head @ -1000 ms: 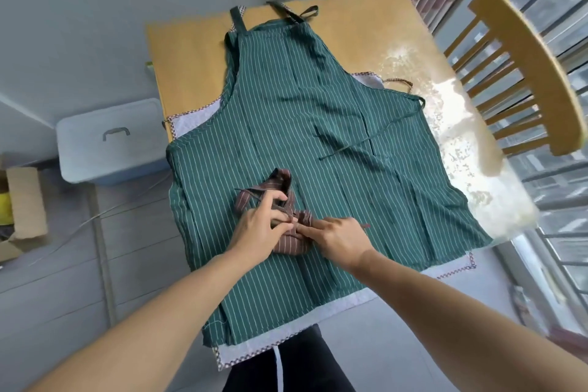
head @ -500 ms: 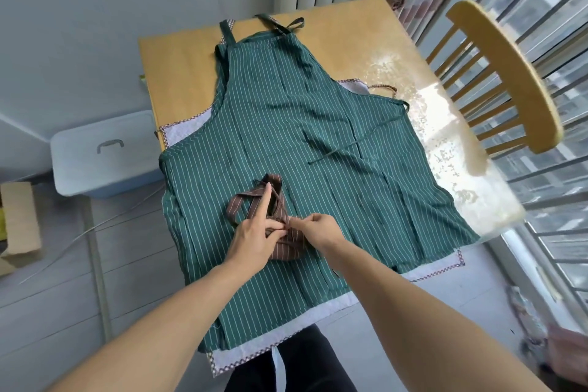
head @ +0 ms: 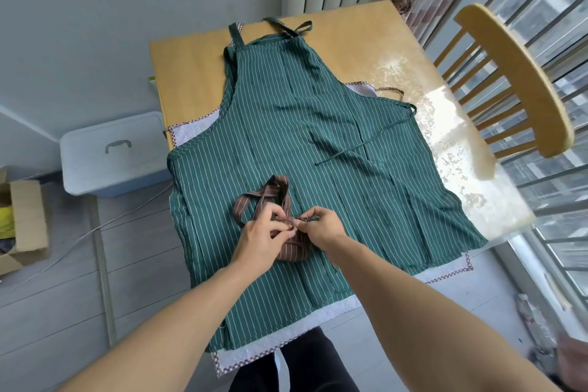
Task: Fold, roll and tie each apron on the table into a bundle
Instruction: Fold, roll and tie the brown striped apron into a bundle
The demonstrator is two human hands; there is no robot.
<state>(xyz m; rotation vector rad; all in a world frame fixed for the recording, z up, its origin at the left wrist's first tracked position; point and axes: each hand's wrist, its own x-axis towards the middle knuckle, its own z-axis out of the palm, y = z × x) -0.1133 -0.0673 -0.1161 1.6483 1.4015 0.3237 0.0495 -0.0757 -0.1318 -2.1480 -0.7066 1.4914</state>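
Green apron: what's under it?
A white apron with checked trim shows at the green apron's edges, on the wooden table. Whether more lies beneath is hidden by the green cloth.

The left hand [head: 261,234] and right hand [head: 321,226] meet fingertip to fingertip over the rolled bundle [head: 291,250], which sits beneath them on the spread apron [head: 318,137]. That apron lies on a second apron [head: 187,134], both on the bench [head: 191,60]. Beyond the left hand a strap loop [head: 254,200] extends. Right of the right hand stands a chair [head: 515,79]; left of the left hand, on the floor, a lidded bin [head: 111,153] and, further out, a box [head: 25,219].
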